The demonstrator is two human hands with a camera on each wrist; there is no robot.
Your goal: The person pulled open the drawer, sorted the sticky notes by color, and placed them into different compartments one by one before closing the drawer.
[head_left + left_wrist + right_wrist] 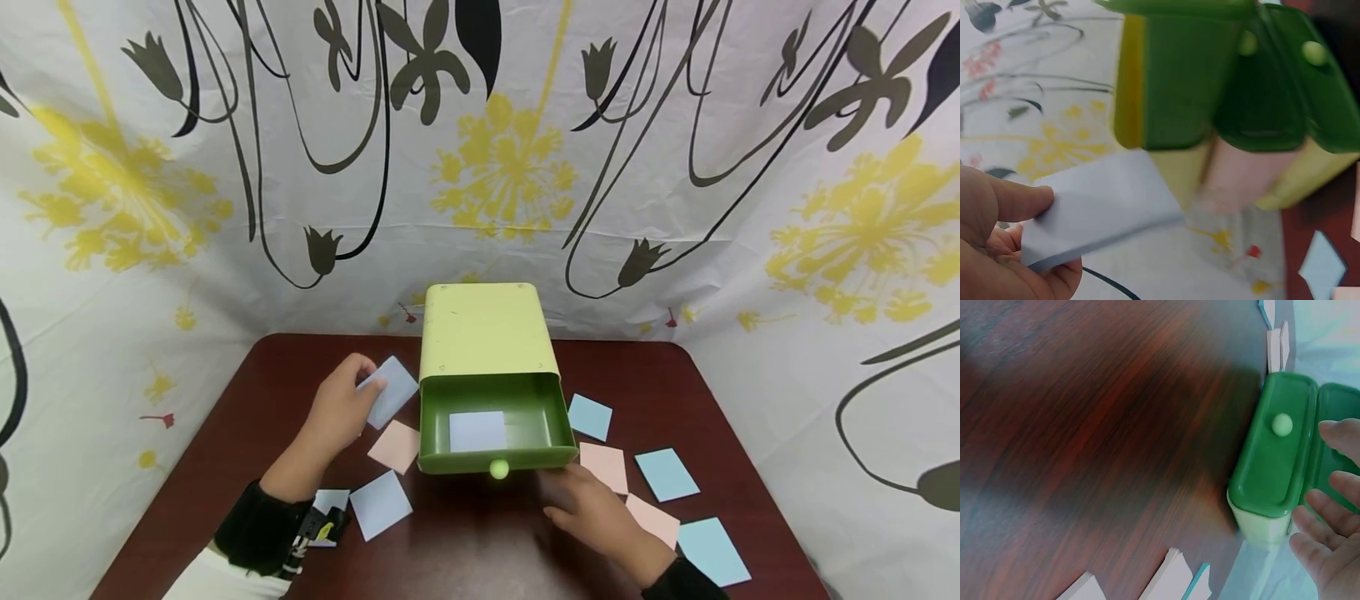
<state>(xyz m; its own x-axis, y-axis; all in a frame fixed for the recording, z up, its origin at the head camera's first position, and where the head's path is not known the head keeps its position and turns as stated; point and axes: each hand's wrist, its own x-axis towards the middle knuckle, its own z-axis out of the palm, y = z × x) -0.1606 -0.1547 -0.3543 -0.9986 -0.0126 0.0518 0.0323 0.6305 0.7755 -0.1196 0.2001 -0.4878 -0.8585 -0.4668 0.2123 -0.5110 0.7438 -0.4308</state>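
Observation:
A light green box (483, 329) stands mid-table with its dark green drawer (491, 457) pulled out; one pale card (477, 430) lies inside. My left hand (341, 408) pinches a pale blue card (393, 390) just left of the drawer; in the left wrist view that card (1100, 209) is between thumb and fingers. My right hand (592, 508) hovers with relaxed fingers (1329, 509) near the drawer's front right corner, by the round knob (498, 469), and holds nothing.
Pink and blue cards lie scattered on the dark wooden table (480, 550): a pink card (395, 446) and a blue card (381, 503) on the left, several on the right (666, 475). A flower-patterned cloth (480, 150) encloses the table's back and sides.

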